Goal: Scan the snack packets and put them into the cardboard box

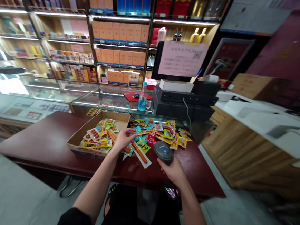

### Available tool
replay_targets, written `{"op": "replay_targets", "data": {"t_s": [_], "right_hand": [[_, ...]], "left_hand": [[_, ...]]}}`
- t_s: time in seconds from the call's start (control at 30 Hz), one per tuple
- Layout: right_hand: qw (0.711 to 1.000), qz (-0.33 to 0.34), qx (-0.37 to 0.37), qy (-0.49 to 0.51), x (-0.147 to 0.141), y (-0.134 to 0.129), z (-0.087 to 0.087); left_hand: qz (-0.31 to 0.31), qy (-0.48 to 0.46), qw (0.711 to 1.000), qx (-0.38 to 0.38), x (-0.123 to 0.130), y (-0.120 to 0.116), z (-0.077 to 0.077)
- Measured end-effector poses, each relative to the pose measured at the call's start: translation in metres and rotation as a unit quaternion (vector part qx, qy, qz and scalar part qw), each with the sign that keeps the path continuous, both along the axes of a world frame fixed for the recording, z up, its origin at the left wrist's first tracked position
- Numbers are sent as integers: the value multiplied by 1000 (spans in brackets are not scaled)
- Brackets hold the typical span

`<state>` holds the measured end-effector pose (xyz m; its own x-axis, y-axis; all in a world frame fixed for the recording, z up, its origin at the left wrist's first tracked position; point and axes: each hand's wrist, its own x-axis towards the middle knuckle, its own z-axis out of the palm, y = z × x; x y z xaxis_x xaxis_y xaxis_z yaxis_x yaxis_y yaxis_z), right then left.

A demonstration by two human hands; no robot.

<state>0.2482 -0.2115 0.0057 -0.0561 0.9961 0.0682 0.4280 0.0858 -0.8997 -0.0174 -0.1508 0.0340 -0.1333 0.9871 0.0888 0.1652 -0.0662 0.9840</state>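
My right hand (174, 170) is wrapped round the handle of a dark grey barcode scanner (163, 152), whose top shows a small blue light. To its left, my left hand (124, 139) reaches over the snacks with fingers stretched to the right and slightly bent; I see nothing clearly held in them. Below that hand lies a long sausage in a clear wrapper (141, 154). A heap of colourful packaged snacks (168, 130) spreads beyond the scanner. Beside my left forearm stands a shallow cardboard box (78, 141) with several wrapped sausages (98, 143) inside.
The dark red table (52, 136) meets a glass counter (109, 100) at its back. A blue-capped bottle (142, 97) stands there, beside a monitor with a pink notice (182, 59). Shelves of boxes (119, 34) line the wall. A wooden cabinet (246, 144) stands at right.
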Motion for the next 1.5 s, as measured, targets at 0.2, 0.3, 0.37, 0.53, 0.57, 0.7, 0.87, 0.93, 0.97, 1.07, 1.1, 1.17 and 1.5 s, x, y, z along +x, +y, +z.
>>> {"op": "replay_targets", "data": {"t_s": [0.2,0.3,0.37,0.53,0.57,0.7,0.87,0.93,0.97,1.07,1.1,1.17,1.5], "right_hand": [[998,-45,35,-31,16,-14,8],[997,-57,43,-36,20,-19,11],[997,-61,39,-37,21,-21,11],[997,-67,35,-33,24,-23,11],[997,-66,33,-32,24,-23,11],[997,-62,32,-23,22,-23,13],[998,-48,34,-14,19,-23,11],[998,-43,37,-9,19,-23,9],[998,-42,38,-8,19,-23,9],[999,-35,41,-7,18,-24,8],[999,-32,42,-8,18,-25,9],[999,-24,44,-10,17,-25,9],[999,-11,50,-13,14,-27,4]], "left_hand": [[-10,421,907,-29,52,11,-21],[1,540,840,-55,65,11,-31],[5,571,818,-64,70,12,-38],[18,558,827,-63,69,17,-49],[25,542,838,-60,68,18,-51],[34,402,914,-34,68,21,-57],[24,153,987,36,74,21,-61],[30,82,996,18,77,22,-61],[34,49,998,3,78,22,-60],[36,-49,997,-44,81,22,-59],[29,-81,995,-54,82,22,-58],[3,-137,988,-73,83,22,-58],[-22,-165,978,-126,83,18,-56]]}}
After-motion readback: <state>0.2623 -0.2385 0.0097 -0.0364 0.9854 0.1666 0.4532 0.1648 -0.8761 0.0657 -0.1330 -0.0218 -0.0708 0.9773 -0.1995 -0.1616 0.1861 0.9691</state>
